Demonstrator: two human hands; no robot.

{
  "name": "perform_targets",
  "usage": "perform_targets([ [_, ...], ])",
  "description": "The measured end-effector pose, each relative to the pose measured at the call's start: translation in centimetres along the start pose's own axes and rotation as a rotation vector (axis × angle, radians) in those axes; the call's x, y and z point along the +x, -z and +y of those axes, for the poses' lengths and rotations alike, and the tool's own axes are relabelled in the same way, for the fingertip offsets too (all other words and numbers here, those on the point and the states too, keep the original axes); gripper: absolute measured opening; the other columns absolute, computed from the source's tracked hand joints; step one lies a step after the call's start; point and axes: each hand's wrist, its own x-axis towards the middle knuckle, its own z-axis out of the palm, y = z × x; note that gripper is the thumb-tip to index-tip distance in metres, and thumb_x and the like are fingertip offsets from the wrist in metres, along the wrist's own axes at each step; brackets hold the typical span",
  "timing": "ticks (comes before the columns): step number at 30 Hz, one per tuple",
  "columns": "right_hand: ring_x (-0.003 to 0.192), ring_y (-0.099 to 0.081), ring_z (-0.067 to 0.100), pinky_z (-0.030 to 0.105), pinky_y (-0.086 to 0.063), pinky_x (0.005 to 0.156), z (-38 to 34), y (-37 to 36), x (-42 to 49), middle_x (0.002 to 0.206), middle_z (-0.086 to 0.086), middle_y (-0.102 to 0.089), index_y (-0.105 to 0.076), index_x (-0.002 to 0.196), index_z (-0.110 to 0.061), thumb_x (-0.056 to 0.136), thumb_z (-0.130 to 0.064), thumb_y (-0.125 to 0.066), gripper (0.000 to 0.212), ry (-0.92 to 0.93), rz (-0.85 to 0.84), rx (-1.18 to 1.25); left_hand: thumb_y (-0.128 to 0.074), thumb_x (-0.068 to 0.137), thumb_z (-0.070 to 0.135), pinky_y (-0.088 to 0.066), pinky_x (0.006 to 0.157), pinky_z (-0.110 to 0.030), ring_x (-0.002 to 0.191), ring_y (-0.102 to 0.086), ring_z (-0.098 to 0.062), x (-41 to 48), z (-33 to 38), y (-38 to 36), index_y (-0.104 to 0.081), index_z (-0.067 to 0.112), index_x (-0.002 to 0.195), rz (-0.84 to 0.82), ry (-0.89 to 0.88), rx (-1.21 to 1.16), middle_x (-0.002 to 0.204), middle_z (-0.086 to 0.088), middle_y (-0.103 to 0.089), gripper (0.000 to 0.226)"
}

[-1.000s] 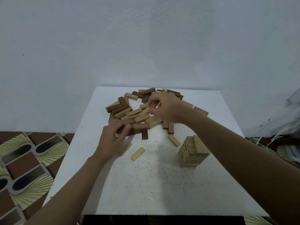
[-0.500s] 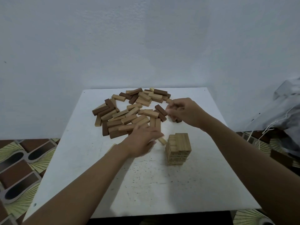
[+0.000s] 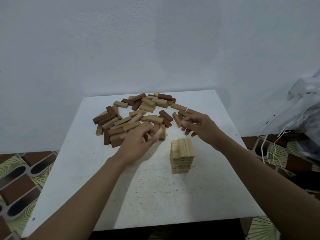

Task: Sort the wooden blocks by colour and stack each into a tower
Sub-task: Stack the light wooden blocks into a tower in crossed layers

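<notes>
A loose pile of light, mid-brown and dark-brown wooden blocks (image 3: 138, 115) is spread over the far half of the white table (image 3: 155, 196). A short tower of light blocks (image 3: 181, 154) stands to the right of the table's middle. My left hand (image 3: 138, 142) is at the near edge of the pile and pinches a light block (image 3: 159, 132) at its fingertips, just left of and beyond the tower. My right hand (image 3: 199, 127) hovers behind the tower with curled fingers, its tips beside a brown block (image 3: 176, 119); whether it holds anything is hidden.
A pale wall rises right behind the table. A translucent plastic bag (image 3: 304, 118) with white strings hangs over the right side. Patterned floor tiles (image 3: 20, 184) show on both sides. The near half of the table carries only specks.
My left hand has moved from the table's left part toward the tower and now pinches a light block. My right hand has left the pile's middle and come over to the right, behind the tower.
</notes>
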Motion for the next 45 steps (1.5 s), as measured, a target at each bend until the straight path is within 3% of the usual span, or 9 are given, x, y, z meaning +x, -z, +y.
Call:
perform_targets([
  [3,0.075,-0.069,0.013,0.022,-0.051,0.067,-0.8,0.1,-0.5,0.086,0.001,-0.073,-0.071,0.092,-0.011,0.098,-0.019,-0.061,0.014,0.043,0.028,0.050,-0.071,0.094,0.037,-0.047,0.067,-0.015,0.079,-0.062,-0.015,-0.4,2.7,1.3,-0.073,0.028,0.100,0.049,0.124,-0.202,0.084,0.004,-0.070,0.011],
  [7,0.077,-0.068,0.012,0.021,-0.050,0.067,-1.5,0.1,-1.3,0.087,-0.001,-0.073,-0.071,0.093,-0.015,0.098,-0.020,-0.060,0.013,0.081,0.032,0.081,-0.070,0.096,0.023,-0.054,0.078,-0.031,0.086,-0.064,-0.025,-1.5,4.7,2.4,-0.066,0.040,0.121,-0.006,0.148,-0.330,0.082,0.001,-0.065,0.030],
  [14,0.084,-0.065,0.004,0.012,-0.049,0.079,-3.8,-0.1,-2.6,0.092,-0.007,-0.074,-0.075,0.100,-0.017,0.097,-0.020,-0.064,0.012,0.183,-0.048,0.039,-0.072,0.094,0.016,-0.042,0.049,-0.011,0.068,-0.065,-0.011,-1.1,6.9,3.0,-0.064,0.020,0.112,0.032,0.264,-0.455,0.091,-0.015,-0.069,0.020],
  [21,0.090,-0.064,0.014,0.022,-0.048,0.086,-4.1,0.5,-3.2,0.088,-0.012,-0.073,-0.074,0.101,-0.020,0.097,-0.020,-0.064,0.011,0.213,-0.034,-0.005,-0.080,0.087,0.017,-0.044,0.049,-0.013,0.067,-0.066,-0.015,-1.4,7.6,3.4,-0.070,0.022,0.111,0.019,0.220,-0.431,0.090,-0.010,-0.071,0.026],
  [28,0.081,-0.064,0.008,0.008,-0.044,0.069,-2.3,0.4,-3.8,0.088,-0.001,-0.072,-0.075,0.096,-0.012,0.097,-0.016,-0.061,0.014,0.153,0.046,0.064,-0.085,0.078,0.026,-0.052,0.076,-0.019,0.076,-0.064,-0.015,-2.2,6.4,3.1,-0.079,0.036,0.103,0.046,0.236,-0.511,0.071,0.004,-0.050,0.027],
  [35,0.091,-0.067,0.016,0.008,-0.046,0.067,-1.1,0.1,-4.1,0.096,0.004,-0.074,-0.074,0.093,-0.009,0.098,-0.018,-0.059,0.018,0.076,0.085,0.157,-0.083,0.078,0.014,-0.050,0.089,-0.013,0.108,-0.070,-0.005,-2.7,6.2,3.5,-0.077,0.023,0.115,-0.050,0.220,-0.665,0.114,0.003,-0.077,0.038],
  [39,0.090,-0.067,0.017,0.009,-0.046,0.067,-0.9,0.2,-4.2,0.093,0.001,-0.074,-0.074,0.094,-0.010,0.098,-0.018,-0.059,0.018,0.079,0.099,0.173,-0.085,0.076,0.012,-0.051,0.104,-0.033,0.113,-0.070,-0.021,-2.7,5.6,3.7,-0.077,0.022,0.116,0.017,0.197,-0.634,0.114,-0.002,-0.076,0.041],
  [41,0.089,-0.068,0.016,0.009,-0.047,0.066,-0.7,0.2,-4.1,0.093,-0.001,-0.074,-0.074,0.095,-0.011,0.099,-0.018,-0.058,0.018,0.072,0.102,0.177,-0.087,0.075,0.012,-0.057,0.097,-0.034,0.102,-0.073,-0.028,-2.7,4.7,3.7,-0.073,0.021,0.115,0.084,0.211,-0.619,0.106,-0.010,-0.075,0.043],
  [45,0.086,-0.068,0.013,0.007,-0.045,0.064,0.5,-0.2,-4.0,0.092,0.002,-0.074,-0.074,0.098,-0.013,0.099,-0.019,-0.058,0.017,0.029,0.124,0.168,-0.091,0.073,0.016,-0.054,0.065,-0.019,0.064,-0.065,-0.009,-3.3,2.2,2.7,-0.068,0.021,0.098,0.104,0.205,-0.305,0.089,0.000,-0.074,0.035],
])
